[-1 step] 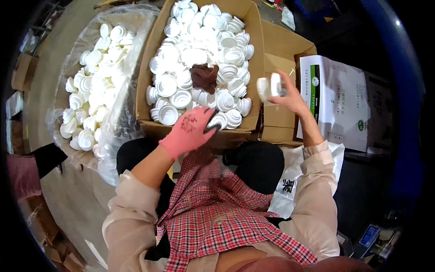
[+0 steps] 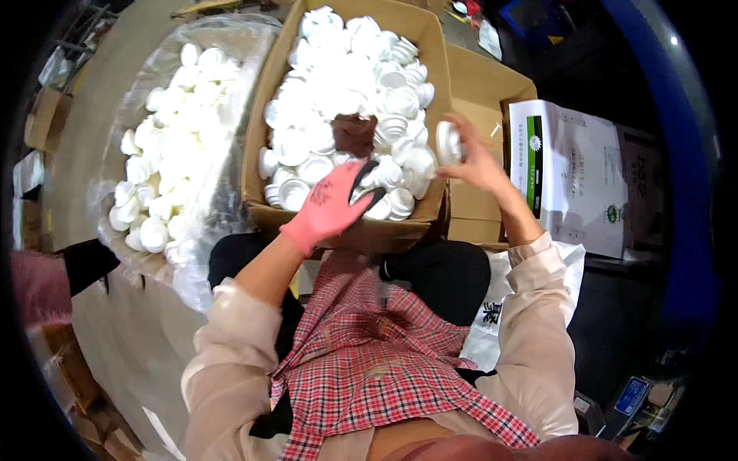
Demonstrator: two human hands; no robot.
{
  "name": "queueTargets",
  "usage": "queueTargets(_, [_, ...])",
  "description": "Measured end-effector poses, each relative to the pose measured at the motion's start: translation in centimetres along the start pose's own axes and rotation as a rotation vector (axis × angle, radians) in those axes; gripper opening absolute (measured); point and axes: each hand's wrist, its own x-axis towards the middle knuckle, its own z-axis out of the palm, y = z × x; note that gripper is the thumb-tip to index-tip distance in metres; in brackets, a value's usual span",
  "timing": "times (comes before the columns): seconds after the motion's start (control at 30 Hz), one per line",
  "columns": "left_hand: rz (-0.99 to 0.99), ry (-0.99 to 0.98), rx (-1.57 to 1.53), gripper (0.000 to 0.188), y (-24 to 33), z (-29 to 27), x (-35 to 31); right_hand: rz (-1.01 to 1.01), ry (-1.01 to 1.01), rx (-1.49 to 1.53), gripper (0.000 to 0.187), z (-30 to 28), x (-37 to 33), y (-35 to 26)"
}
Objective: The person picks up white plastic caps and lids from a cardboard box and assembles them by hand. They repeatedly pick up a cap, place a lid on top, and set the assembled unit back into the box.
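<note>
White round plastic caps [image 2: 292, 146] with stepped rims fill the cardboard box [image 2: 251, 173] in front of me. My left hand [image 2: 329, 206], in a pink glove with dark fingertips, is over the box's near edge. Its thumb and fingers are spread beside the caps, and I see nothing held between them. My bare right hand [image 2: 478, 163] is at the box's right side. A single white plastic cap [image 2: 448, 143] is pinched on edge in its fingers. Among the caps lies a crumpled dark brown piece [image 2: 354, 137], perhaps cloth.
To the left, a box lined with clear plastic [image 2: 238, 131] holds more white caps. Right of the main box is an open cardboard carton [image 2: 473, 200], then a white printed carton [image 2: 569, 177]. A white sack [image 2: 486, 338] lies by my right knee.
My left hand has shifted slightly right and up, its fingers wider apart. My right hand has come a little left with the cap, nearer the box's edge. The whole view has shifted slightly.
</note>
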Motion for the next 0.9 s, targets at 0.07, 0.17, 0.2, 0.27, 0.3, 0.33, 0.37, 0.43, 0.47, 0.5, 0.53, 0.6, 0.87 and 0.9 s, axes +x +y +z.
queueTargets(0.07, [-0.172, 0.113, -0.606, 0.053, 1.9, -1.9, 0.7, -0.112, -0.118, 0.042, 0.095, 2.5, 0.9, -5.9])
queueTargets(0.17, [-0.127, 0.128, -1.117, 0.048, -0.6, -1.9, 0.6, -0.251, -0.175, 0.149, 0.092, 7.5, 1.4, -11.0])
queueTargets(0.2, [0.002, 0.147, -1.071, 0.046, -1.0, -2.3, 0.6, -0.274, -0.189, 0.155, 0.092, 8.8, 1.5, -12.0])
queueTargets(0.27, [0.294, 0.284, -0.372, 0.045, -1.9, -3.7, 0.2, -0.511, 0.121, -0.133, 0.096, 11.9, 1.8, -12.0])
queueTargets(0.3, [0.32, 0.35, -0.263, 0.047, -2.4, -4.4, -0.4, -0.449, 0.208, -0.154, 0.093, 12.7, 1.4, -12.9])
queueTargets(0.33, [0.347, 0.412, -0.154, 0.05, -2.8, -5.1, -0.9, -0.383, 0.298, -0.173, 0.089, 13.3, 1.1, -14.0])
queueTargets(0.37, [0.228, 0.43, -0.447, 0.055, -2.8, -4.3, -1.1, -0.443, 0.452, -0.213, 0.06, 13.9, 0.6, -14.6])
queueTargets(0.43, [0.13, 0.454, -0.273, 0.056, -3.8, -4.4, -1.4, -0.475, 0.375, -0.356, 0.042, 14.7, 0.3, -14.7])
queueTargets(0.47, [0.084, 0.457, -0.195, 0.057, -4.4, -4.3, -1.6, -0.477, 0.335, -0.433, 0.033, 15.2, -0.1, -14.6])
queueTargets(0.5, [0.1, 0.441, -0.246, 0.058, -4.7, -3.9, -1.3, -0.583, 0.419, -0.432, 0.021, 15.7, 0.0, -14.5])
queueTargets(0.53, [0.217, 0.443, -0.236, 0.059, -5.1, -3.5, -1.4, -0.56, 0.399, -0.451, 0.019, 16.0, -0.4, -14.5])
queueTargets(0.6, [0.294, 0.322, -0.206, 0.052, -3.6, -3.5, -1.7, -0.665, 0.299, -0.45, 0.014, 16.4, -0.7, -13.3])
queueTargets(0.87, [-0.062, -0.056, -1.063, 0.038, -1.8, -0.5, -0.7, -0.674, 0.164, -0.588, 0.008, 12.7, -4.4, -13.9])
queueTargets(0.9, [0.018, -0.056, -1.009, 0.038, -1.0, -0.3, -0.5, -0.646, 0.235, -0.571, 0.009, 12.2, -5.5, -14.0])
